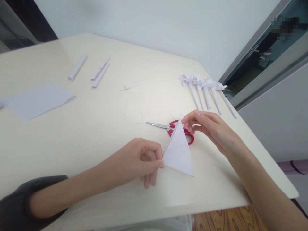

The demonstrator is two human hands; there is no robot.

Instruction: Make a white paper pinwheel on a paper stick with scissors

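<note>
A view from above looks down at a pale cream counter (pixel 101 128) with two bare arms reaching in from the bottom edge.

Near the centre, slightly toward 5 o'clock, a white paper triangle (pixel 179 152) is held up between both hands. The left hand (pixel 144 158) comes in from 8 o'clock; its fingers (pixel 157 163) are curled and pinch the triangle's lower left corner between thumb and forefinger. The right hand (pixel 208 128) comes in from 4 o'clock; its fingertips (pixel 186 122) grip the triangle's top point. The third corner points down toward 5 o'clock, free of both hands.

Directly behind the triangle lie red-handled scissors (pixel 173 126) flat on the counter, blades shut and pointing toward 9 o'clock. The handles are partly hidden by the paper and sit just under the right hand.

At 1 o'clock, close to the counter's far right edge, a row of finished white paper pinwheels (pixel 204 89) lies side by side, heads away from the viewer, rolled paper sticks toward the viewer.

At 10 o'clock lies a flat stack of white paper sheets (pixel 38 101). Beyond it, toward 11 o'clock, rest three rolled paper tubes (pixel 99 73), one apart on the left, two close together.

A few tiny paper scraps (pixel 126 88) lie near 12 o'clock.

A dark sleeve (pixel 16 205) covers the left upper arm at the lower left corner.
</note>
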